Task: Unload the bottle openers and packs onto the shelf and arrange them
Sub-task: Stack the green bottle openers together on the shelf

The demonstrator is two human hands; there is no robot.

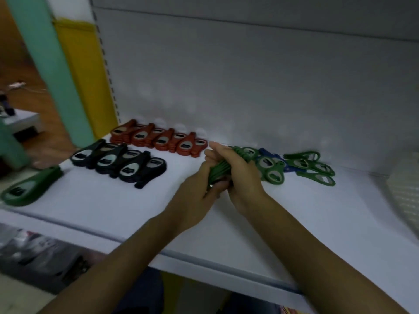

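Both hands meet over the middle of the white shelf (113,200). My left hand (197,189) and my right hand (240,175) are closed together around a stack of green bottle openers (221,169), held just above the shelf. A row of red openers (158,140) lies along the back left, and a row of black openers (118,163) lies in front of it. One green opener (29,186) lies alone at the front left edge. To the right of my hands lies a loose pile of green openers (310,165) with blue openers (271,155) among them.
A white back panel (249,75) closes the shelf behind. A pale ribbed plastic pack (405,189) sits at the far right edge. A yellow and a teal post (56,71) stand to the left. Below the shelf's front lip is a lower level with dark goods (38,257).
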